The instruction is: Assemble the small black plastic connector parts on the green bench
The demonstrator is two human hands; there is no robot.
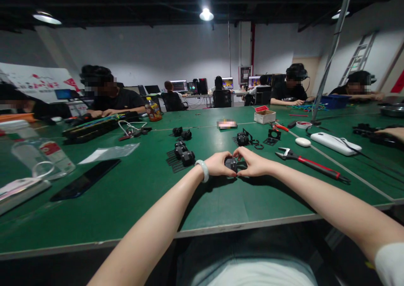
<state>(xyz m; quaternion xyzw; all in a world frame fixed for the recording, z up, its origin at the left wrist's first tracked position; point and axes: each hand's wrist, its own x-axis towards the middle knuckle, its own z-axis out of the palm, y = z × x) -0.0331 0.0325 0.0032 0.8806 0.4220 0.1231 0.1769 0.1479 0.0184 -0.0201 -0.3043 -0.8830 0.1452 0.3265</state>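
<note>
My left hand (pixel 217 164), with a pale bracelet at its wrist, grips a small dark black fitting (pixel 230 164) between thumb and fingers. From the other side my right hand (pixel 256 162) curls in, and its thumb and fingertips close at the fitting's right edge. The fingers hide part of it. Just left on the green table lie black fittings (pixel 186 155) on slotted black plates. Beyond the hands sit another black fitting (pixel 243 138), loose black rings (pixel 258 144) and a black plate with a round hole (pixel 272 137).
Right of my hands lie a red-handled adjustable wrench (pixel 315 166), a white power strip (pixel 335 143) and a white mouse (pixel 303 142). A black phone (pixel 86 179) and a clear bag (pixel 110 153) lie left. A metal pole (pixel 331 46) rises at right. Co-workers sit across the table.
</note>
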